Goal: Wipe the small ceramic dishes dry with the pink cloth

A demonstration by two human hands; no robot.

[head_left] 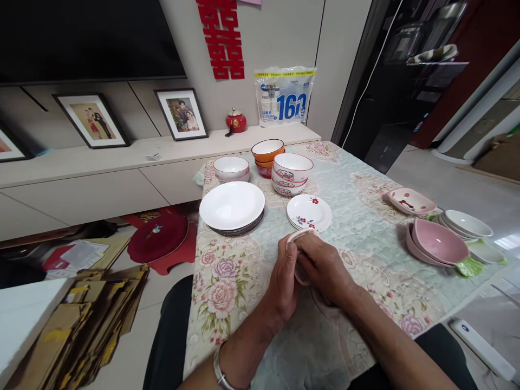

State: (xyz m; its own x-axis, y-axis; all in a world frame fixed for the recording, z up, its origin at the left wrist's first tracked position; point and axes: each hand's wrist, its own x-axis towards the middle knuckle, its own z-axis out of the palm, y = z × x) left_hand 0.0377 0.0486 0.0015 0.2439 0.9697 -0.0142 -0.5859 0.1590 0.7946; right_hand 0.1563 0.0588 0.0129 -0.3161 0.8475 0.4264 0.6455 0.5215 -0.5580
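Note:
Above the near part of the table, a pale dish (301, 276) is held on edge between my two hands; only bits of its rim show. My left hand (284, 273) grips it from the left, thumb up along the rim. From the right, my right hand (325, 264) closes over it with fingers bent, hiding most of it. Just beyond my hands lies a short stack of small white plates with red flowers (306, 208). Left of that, larger white plates (231, 205) are stacked.
Farther back stand white red-rimmed bowls (231, 165), orange bowls (267, 149) and patterned white bowls (292, 165). To the right are pink bowls (441, 241), a pink dish (411, 199) and white bowls (467, 223) by the edge. A floral cloth (227, 287) covers the table.

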